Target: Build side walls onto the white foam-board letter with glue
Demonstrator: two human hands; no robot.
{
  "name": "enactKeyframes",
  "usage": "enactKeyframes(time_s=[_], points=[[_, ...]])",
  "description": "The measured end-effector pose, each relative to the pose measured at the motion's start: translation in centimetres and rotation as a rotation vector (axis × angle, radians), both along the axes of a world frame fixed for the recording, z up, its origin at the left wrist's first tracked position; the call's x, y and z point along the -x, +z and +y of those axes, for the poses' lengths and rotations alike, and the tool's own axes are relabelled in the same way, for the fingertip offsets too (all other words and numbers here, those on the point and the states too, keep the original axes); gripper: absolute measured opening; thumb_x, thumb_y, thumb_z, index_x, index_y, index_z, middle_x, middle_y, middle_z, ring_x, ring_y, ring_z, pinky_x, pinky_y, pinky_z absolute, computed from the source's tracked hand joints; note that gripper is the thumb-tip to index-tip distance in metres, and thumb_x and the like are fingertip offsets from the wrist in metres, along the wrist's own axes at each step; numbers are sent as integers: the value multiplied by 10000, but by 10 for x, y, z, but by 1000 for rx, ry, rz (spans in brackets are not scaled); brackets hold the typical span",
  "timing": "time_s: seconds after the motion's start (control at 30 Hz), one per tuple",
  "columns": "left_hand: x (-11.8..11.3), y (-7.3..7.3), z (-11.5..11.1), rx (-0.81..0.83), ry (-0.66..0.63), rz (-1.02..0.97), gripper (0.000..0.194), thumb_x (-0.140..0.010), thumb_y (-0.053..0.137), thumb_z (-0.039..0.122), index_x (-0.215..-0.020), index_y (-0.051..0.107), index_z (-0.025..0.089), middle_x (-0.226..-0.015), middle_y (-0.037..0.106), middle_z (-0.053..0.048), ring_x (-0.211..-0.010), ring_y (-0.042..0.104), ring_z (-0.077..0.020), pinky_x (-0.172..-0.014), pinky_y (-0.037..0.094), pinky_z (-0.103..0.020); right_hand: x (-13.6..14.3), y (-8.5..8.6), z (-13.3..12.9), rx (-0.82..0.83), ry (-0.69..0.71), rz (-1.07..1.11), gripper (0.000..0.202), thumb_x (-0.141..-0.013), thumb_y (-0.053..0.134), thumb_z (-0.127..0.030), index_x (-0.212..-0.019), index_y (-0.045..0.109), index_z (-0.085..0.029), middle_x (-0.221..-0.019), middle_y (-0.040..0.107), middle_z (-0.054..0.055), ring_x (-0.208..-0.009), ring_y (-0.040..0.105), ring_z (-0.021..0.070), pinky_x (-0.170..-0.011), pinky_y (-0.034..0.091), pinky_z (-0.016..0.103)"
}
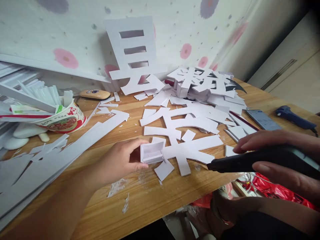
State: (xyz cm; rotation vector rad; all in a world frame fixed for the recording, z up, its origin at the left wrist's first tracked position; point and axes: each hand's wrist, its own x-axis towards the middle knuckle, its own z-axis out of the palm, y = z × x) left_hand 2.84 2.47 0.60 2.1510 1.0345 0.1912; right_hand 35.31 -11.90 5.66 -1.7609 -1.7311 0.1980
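My left hand (116, 161) is closed around one end of a small white foam-board box piece (152, 152), thumb below and fingers behind. That piece is open towards me, showing a ledge inside. Its right end meets or overlaps a large flat white character cut-out (175, 148); whether they are joined I cannot tell. On the right, my right hand (282, 146) grips a long black tool (250, 162) with a tapering tip; its exact kind is unclear. The tip points left, beside the cut-out's right arm. Below the box piece lies a loose white scrap (164, 170).
A taller white character (135, 43) leans on the wall. Stacked cut-outs (205, 80) lie behind. At right are a phone (263, 119) and a blue glue gun (296, 118). A paper bowl (65, 120) of glue sticks, a mouse (96, 94) and long strips (75, 156) are left.
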Motion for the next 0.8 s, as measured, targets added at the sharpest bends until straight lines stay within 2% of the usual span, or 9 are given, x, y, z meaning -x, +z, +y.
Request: enactKeyframes(time_s=[0.1,0.23,0.3,0.37,0.47,0.63,0.7,0.8], points=[[2,0,-1,-48,-19,7,431,-746,728,378,-1145,578,314,-1091,679,42,-954,635,-180,-816,472,-281,4,-8,11,127,170,39,231,-797,659,-482,-976,636,-337,-937,695,1,-841,676,206,-651,584,275],[3,2,-3,-167,-57,71,414,-739,728,387,-1103,587,248,-1059,680,-1,-945,627,-200,-800,461,-300,3,-26,26,270,281,88,195,-809,664,-426,-930,625,-278,-908,692,10,-793,673,182,-643,587,252],[4,1,-4,-209,-82,90,413,-743,726,398,-1094,581,236,-1054,679,-13,-942,626,-202,-791,460,-299,0,-30,28,289,295,64,166,-818,655,-416,-892,629,-270,-886,693,15,-785,675,180,-633,586,240],[5,-1,-4,-241,-108,87,434,-748,721,443,-1103,571,243,-1077,674,-18,-963,624,-205,-796,462,-295,-5,-31,24,265,270,43,129,-820,661,-391,-885,631,-283,-862,693,9,-777,679,175,-631,582,220],[9,-4,-2,-249,-140,88,531,-709,721,554,-1119,566,253,-1133,663,-34,-1023,614,-230,-836,464,-312,-11,-27,14,145,171,58,130,-804,676,-389,-892,636,-302,-871,692,22,-789,682,195,-640,581,229],[13,-4,2,-188,-165,97,715,-609,784,573,-1214,535,284,-1220,634,-41,-1104,586,-256,-914,449,-341,-7,-20,1,19,12,72,231,-765,681,-473,-946,650,-332,-1008,682,29,-972,653,255,-812,579,321],[12,-1,1,-158,-156,98,757,-598,805,544,-1250,512,295,-1251,619,-30,-1130,573,-247,-944,438,-339,-5,-20,0,-30,2,65,220,-767,680,-461,-944,647,-334,-1031,682,15,-974,656,236,-825,578,304],[10,4,-1,-136,-152,95,742,-611,810,515,-1253,517,287,-1269,611,-27,-1150,563,-241,-966,429,-337,-6,-21,-2,-115,73,35,187,-777,685,-409,-940,641,-327,-1013,693,2,-943,675,200,-764,588,232]])
